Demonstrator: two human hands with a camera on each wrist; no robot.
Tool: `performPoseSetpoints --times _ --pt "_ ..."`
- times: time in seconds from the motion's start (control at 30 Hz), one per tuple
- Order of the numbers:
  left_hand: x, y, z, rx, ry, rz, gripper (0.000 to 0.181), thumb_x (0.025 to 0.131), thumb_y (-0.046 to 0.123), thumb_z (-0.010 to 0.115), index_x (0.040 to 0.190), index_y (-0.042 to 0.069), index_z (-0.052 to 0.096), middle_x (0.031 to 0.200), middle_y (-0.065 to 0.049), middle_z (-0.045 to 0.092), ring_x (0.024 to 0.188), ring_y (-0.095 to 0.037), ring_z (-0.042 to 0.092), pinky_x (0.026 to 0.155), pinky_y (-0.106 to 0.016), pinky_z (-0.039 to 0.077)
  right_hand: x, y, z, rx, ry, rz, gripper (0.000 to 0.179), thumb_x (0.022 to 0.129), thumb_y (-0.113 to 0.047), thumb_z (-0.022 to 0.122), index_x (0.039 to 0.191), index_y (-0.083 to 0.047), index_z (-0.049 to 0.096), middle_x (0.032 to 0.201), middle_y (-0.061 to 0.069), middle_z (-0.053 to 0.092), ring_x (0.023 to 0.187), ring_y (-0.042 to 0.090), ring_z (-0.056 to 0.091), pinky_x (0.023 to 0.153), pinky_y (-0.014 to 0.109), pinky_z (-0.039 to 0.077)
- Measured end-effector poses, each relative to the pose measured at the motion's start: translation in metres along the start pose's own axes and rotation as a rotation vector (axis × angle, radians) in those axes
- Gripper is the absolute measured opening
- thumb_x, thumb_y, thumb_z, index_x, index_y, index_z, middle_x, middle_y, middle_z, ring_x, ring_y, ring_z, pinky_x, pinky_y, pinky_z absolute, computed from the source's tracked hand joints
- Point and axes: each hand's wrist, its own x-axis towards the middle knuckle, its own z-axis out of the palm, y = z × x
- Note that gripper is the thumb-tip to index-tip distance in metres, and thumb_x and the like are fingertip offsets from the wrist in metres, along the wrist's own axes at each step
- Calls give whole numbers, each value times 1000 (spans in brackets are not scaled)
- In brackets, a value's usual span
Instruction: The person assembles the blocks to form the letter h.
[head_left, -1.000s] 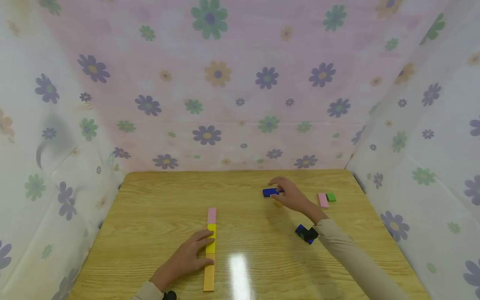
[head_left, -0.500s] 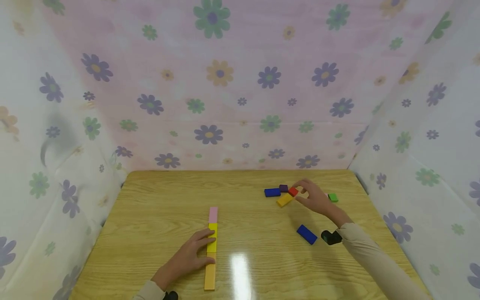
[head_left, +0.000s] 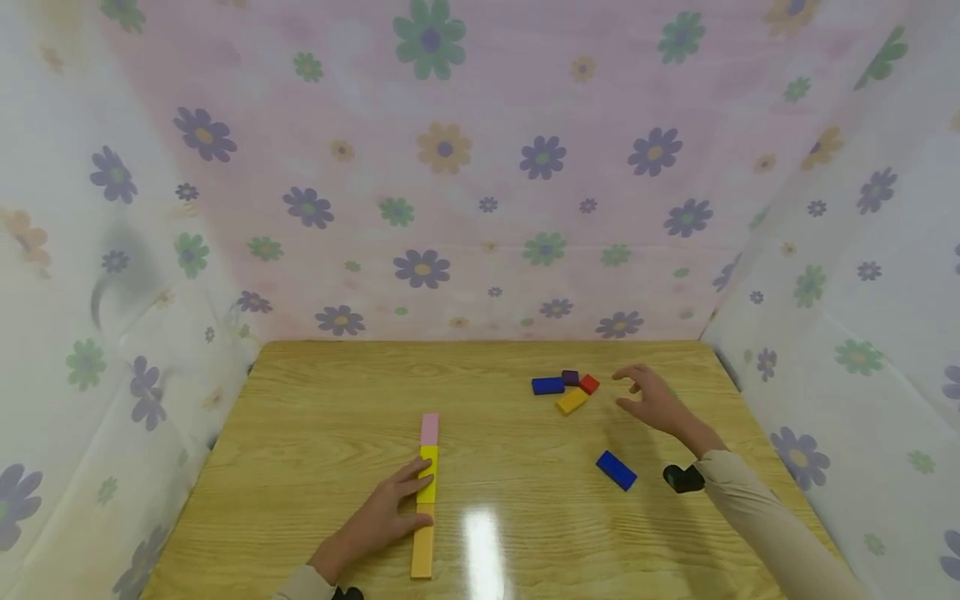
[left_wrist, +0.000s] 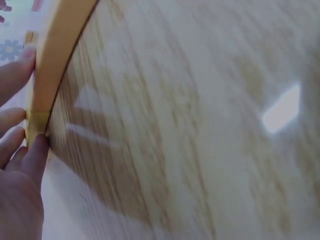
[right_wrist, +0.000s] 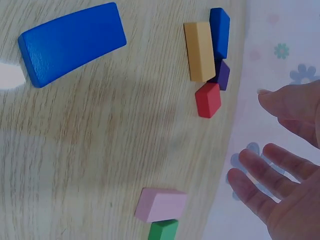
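Left hand (head_left: 384, 514) relaxed on part-hidden yellow block (head_left: 427, 493), right hand (head_left: 658, 403) empty, fingers parted, green block (right_wrist: 163, 230) cut off below.

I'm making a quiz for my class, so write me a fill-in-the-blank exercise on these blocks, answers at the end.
In one line, the yellow stretch lies between the orange block and a ____ block.
In the right wrist view, a pink block sits right beside a ____ block.
Bunched together are a blue block, a purple block, an amber block and a ____ block.
Set apart, the lone block is coloured ____.

Missing words: pink, green, red, blue.
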Motion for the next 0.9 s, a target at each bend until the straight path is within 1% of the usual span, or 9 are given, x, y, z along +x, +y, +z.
performPoseSetpoints --times 0.07,0.2,0.27,0.47,0.57,0.67,0.73,0.8,0.9 --pt "0 2 0 -11 -7 -15 62 83 30 73 132 -2 53 150 -11 33 138 -34 25 106 -52 29 -2 3 -1 -10 -5 17 38 87 -5 67 122 2 54 119 26 49 90 38 56 74 51 52" --pt "-1 6 1 -15 -19 -32 62 83 27 73 133 -3 51 151 -12 31 138 -35 24 106 -52 29 -6 10 -3 -3 -5 21 37 87 -5 66 121 4 54 116 28 49 88 40 55 70 47 51" --pt "-1 7 1 -15 -23 -39 62 84 26 73 133 -3 51 151 -12 31 138 -35 24 106 -52 29 -7 14 -3 3 -1 30 38 87 -5 66 121 5 53 117 30 48 89 41 54 69 45 50" --pt "-1 9 -1 -13 -22 -51 61 83 23 73 134 -3 50 151 -12 30 139 -35 23 106 -50 30 -9 31 -3 6 3 82 37 88 -5 65 122 6 53 123 33 44 91 40 53 69 46 49" --pt "-1 10 -2 -6 -19 -56 61 83 23 74 133 -3 51 151 -13 30 138 -35 23 106 -49 31 -10 38 0 -4 9 91 37 87 -4 65 120 8 54 120 34 46 89 39 53 68 46 49" --pt "-1 11 -1 6 -12 -55 60 83 23 73 132 -3 51 150 -13 31 138 -36 24 106 -50 31 -11 44 4 -2 21 92 38 85 -2 67 118 11 54 115 34 48 88 40 53 70 49 49" --pt "-1 11 0 14 -1 -44 59 83 23 73 132 -4 52 150 -15 31 137 -38 25 105 -51 32 -13 48 5 -5 30 89 39 84 0 67 118 13 54 113 35 48 88 41 54 72 53 48" --pt "-1 11 1 28 15 -24 58 83 22 73 130 -5 53 149 -16 33 136 -39 27 104 -52 33 -15 53 7 -16 42 90 36 85 -1 64 117 14 54 112 36 49 91 44 54 75 56 47" --pt "-1 12 2 42 28 -5 57 83 21 73 129 -6 53 148 -18 33 135 -41 29 102 -53 35 -18 59 10 -32 74 101 33 87 -3 61 114 14 55 110 37 50 90 44 54 75 56 46"
